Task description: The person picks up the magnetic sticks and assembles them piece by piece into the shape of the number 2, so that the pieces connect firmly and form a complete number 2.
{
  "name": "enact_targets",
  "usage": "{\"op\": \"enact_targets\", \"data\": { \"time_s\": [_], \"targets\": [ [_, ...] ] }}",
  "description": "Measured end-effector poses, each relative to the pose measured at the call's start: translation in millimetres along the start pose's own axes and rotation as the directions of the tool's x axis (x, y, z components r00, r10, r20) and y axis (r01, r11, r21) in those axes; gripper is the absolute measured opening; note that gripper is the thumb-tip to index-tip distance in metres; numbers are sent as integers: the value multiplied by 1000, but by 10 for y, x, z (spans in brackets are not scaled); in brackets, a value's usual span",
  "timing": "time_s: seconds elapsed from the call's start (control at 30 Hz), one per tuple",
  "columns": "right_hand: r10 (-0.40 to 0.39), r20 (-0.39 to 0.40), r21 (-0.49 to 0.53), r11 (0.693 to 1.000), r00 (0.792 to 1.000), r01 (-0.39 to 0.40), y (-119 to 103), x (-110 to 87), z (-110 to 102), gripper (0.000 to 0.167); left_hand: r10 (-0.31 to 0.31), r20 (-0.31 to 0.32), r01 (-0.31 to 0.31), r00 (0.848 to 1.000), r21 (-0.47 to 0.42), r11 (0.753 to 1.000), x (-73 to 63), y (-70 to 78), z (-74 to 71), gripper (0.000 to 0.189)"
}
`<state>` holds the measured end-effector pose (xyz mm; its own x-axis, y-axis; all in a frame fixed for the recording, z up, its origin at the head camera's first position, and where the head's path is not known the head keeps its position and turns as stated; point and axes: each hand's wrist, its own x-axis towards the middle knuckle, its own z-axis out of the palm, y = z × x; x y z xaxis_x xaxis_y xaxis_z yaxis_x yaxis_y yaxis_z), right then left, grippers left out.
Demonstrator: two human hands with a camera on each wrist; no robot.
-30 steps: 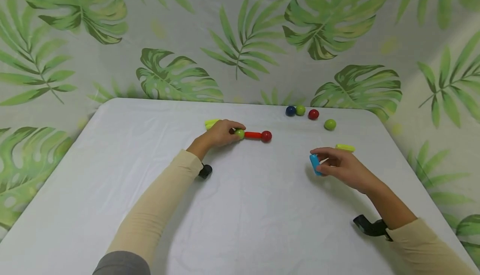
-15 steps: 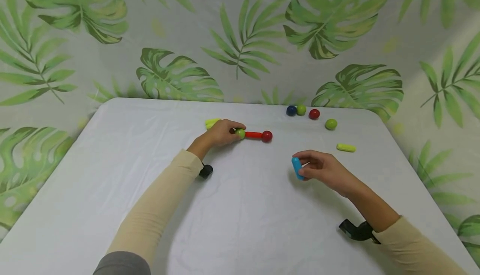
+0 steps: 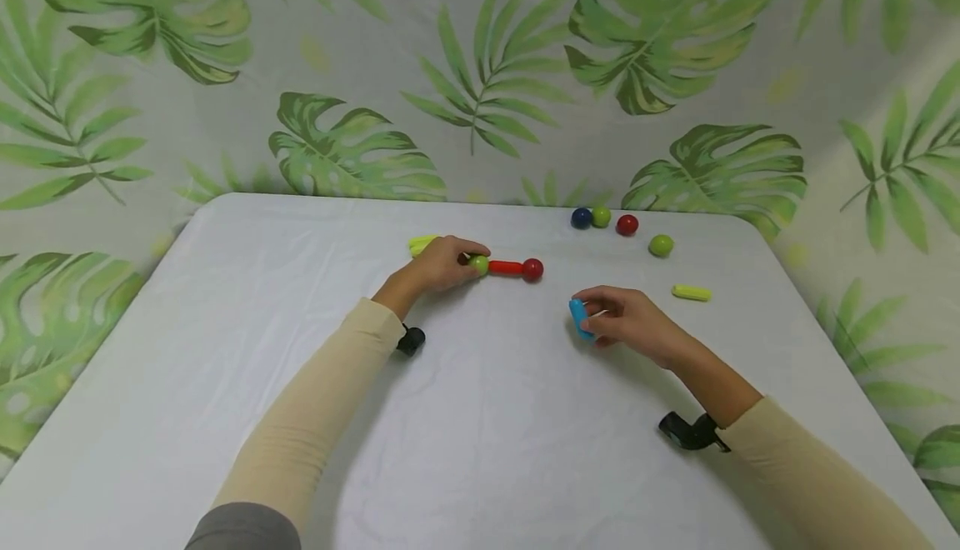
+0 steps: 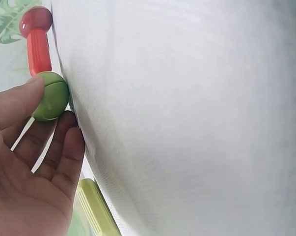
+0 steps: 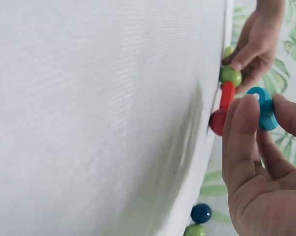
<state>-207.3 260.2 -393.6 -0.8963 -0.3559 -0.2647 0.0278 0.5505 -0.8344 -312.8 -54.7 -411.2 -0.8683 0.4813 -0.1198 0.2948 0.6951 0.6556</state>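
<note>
The right hand point(image 3: 633, 325) pinches the blue stick point(image 3: 579, 319), unattached; a yellow stick point(image 3: 692, 292) lies loose beyond. Farther, the left hand point(image 3: 441, 265) pinches the green ball point(image 3: 479, 265) against the red stick point(image 3: 506, 268) — probably joined, the contact partly covered — with the red ball point(image 3: 532, 270) opposite. The navy ball point(image 3: 581, 217) lies unused behind.

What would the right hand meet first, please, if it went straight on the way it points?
Probably the red ball at the end of the red rod, though depth is unclear.

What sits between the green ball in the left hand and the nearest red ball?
A red stick lies between the green ball and that red ball; the head and left wrist views both show it.
</note>
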Motion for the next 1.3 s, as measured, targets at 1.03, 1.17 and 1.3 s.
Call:
{"op": "enact_targets", "data": {
  "time_s": [1.03,1.17,1.3],
  "targets": [
    [236,-34,140,963,971,-230,-175,709,195,49,11,-7,-11,1000,-1,1000,-10,7,-7,38],
    [255,-35,149,957,966,-248,-182,735,209,50,10,-2,-10,1000,-1,1000,-10,10,-7,38],
    [271,-36,154,953,962,-263,-188,757,214,50,4,0,-4,1000,-7,1000,-14,16,-6,38]
  ]
}}
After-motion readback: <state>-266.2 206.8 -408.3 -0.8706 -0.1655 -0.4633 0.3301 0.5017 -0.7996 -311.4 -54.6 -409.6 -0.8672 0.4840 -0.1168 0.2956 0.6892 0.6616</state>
